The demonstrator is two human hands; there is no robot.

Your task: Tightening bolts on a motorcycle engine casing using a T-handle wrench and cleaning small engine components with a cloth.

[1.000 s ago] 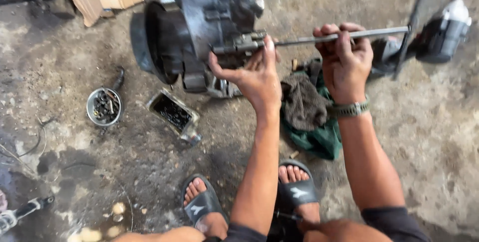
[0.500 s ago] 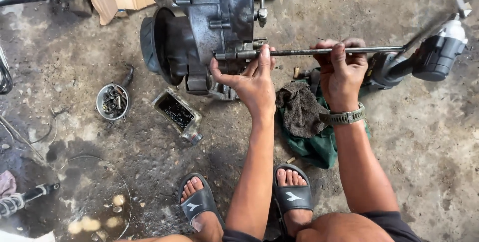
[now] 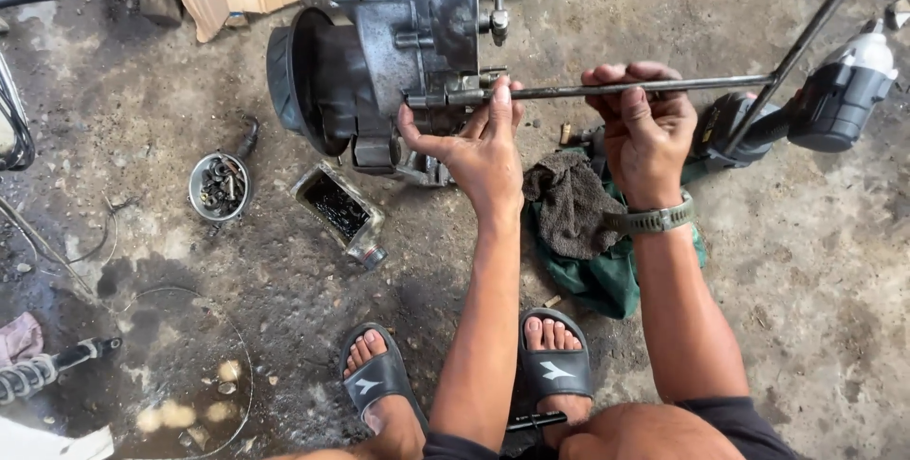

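The ground is rough grey concrete floor [image 3: 796, 261], stained dark with oil toward its left edge. At the top edge lies a large grey metal engine case [image 3: 398, 34] with a black round opening on its left side. A long steel T-handle wrench [image 3: 626, 89] runs level from the case to the right.

Compared with a second ago, the view has come closer and the wrench shaft sits a little lower against the case. The right hand has kept its place on the shaft, so I judge the turning work on this fastener is still going on.

The left hand [image 3: 479, 143] is open, its fingers spread, and it steadies the socket end where it meets the case. The right hand [image 3: 649, 128] is closed around the middle of the shaft, wrist bent, forearm coming up from below. A grey rag on green cloth [image 3: 578, 223] lies between the forearms. A small round metal bowl of bolts [image 3: 219, 186] stands left.
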